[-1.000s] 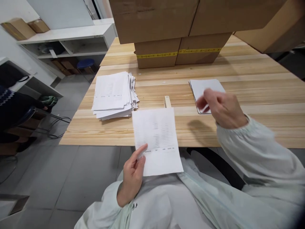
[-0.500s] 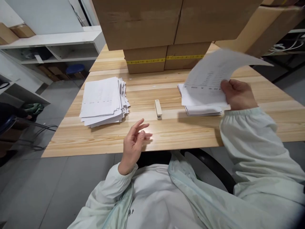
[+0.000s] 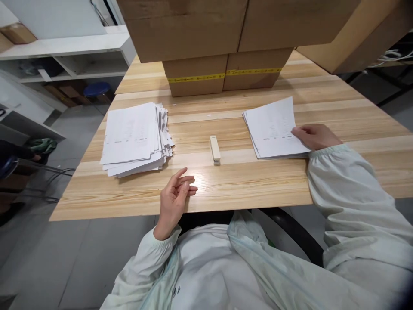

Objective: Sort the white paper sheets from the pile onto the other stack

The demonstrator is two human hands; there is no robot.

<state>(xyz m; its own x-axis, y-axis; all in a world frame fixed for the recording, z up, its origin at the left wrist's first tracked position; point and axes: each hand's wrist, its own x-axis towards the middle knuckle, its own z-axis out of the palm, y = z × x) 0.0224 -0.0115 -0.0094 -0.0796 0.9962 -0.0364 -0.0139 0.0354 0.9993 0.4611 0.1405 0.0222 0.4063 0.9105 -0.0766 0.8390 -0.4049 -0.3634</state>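
Observation:
My right hand (image 3: pixel 318 136) pinches the right edge of a printed sheet of paper (image 3: pixel 274 125), which lies flat on a thin stack at the right of the table. The thumb is on top of the sheet, and the fingers beneath it are hidden. My left hand (image 3: pixel 176 196) rests by the table's front edge, palm turned inward, fingers apart and holding nothing. Just beyond it, in the middle, a cream stapler (image 3: pixel 214 150) lies on the wood. At the left is a thicker, uneven pile of printed papers (image 3: pixel 130 133).
Cardboard boxes (image 3: pixel 196 77) with yellow tape are stacked at the back of the wooden table (image 3: pixel 193 125). Another large box (image 3: pixel 348 38) stands at the back right. Beyond the left edge are a white shelf unit (image 3: pixel 77 45) and a blue stool (image 3: pixel 97 89).
My right hand has lowered the raised, curling sheet flat onto the right stack, still gripping its edge. My left hand stays open near the front edge. The view has shifted slightly.

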